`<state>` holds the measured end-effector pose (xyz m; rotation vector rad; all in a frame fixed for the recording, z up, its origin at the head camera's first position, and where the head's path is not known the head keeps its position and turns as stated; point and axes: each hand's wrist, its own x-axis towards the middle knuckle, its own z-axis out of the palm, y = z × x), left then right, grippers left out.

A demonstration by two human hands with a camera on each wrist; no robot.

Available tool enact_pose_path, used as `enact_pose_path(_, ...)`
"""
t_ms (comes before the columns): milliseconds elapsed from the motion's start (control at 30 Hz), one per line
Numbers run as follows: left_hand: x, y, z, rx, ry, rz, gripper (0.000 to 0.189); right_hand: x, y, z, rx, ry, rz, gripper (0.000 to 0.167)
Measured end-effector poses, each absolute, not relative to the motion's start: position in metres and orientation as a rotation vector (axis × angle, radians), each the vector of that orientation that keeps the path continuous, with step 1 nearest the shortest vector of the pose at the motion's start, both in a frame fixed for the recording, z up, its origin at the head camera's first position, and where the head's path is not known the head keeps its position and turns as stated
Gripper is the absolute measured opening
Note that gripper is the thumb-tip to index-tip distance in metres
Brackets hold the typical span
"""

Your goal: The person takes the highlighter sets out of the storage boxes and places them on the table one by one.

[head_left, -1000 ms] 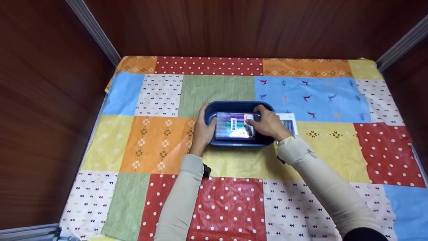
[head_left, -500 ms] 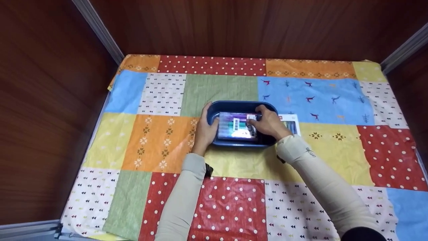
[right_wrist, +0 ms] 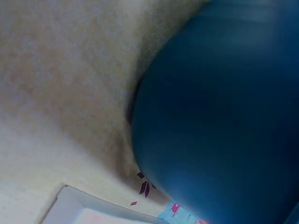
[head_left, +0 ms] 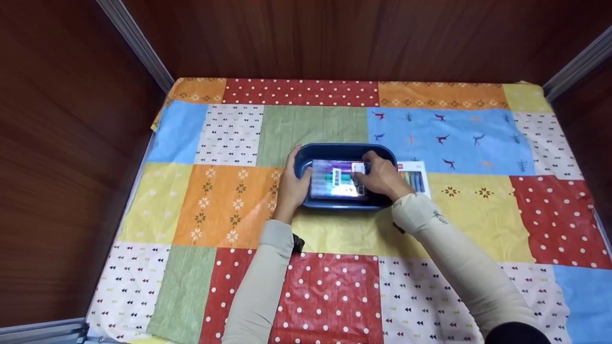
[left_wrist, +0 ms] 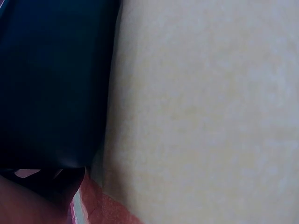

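Observation:
A dark blue oval-cornered plastic basin (head_left: pixel 346 206) stands in the middle of the cloth. Inside it lies a clear pack of coloured pens (head_left: pixel 330 184) with a white label, glare on its front. My left hand (head_left: pixel 293 188) grips the basin's left end, thumb inside the wall and fingers outside. Reaching in at the right end, my right hand (head_left: pixel 382 177) holds the pack's right edge, its thumb on the top face; the other fingers are partly hidden. Both wrist views are mostly filled by the basin's outer wall (left_wrist: pixel 51 84).
To the basin's right, partly behind my right wrist, lies a white-framed box of coloured sticks (head_left: pixel 417 180). A patchwork tablecloth (head_left: pixel 330 296) covers the table. Dark wood panels (head_left: pixel 334 38) stand behind it and at both sides.
The head view shifts slightly. Both hands keep their holds, and the pack and basin stay practically in place. A little more of the white-framed box shows beside my right wrist.

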<state>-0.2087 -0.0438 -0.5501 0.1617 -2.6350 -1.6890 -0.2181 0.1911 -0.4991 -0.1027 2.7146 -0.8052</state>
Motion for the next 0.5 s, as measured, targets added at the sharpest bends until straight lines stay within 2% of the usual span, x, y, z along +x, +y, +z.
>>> enact_pose_path(500,-0.2070,-0.0464,-0.5545,0.154,-2.620,-1.708,0.065,-0.2182,0.1911,-0.5066,-0.187,2.734,-0.866,0.050)
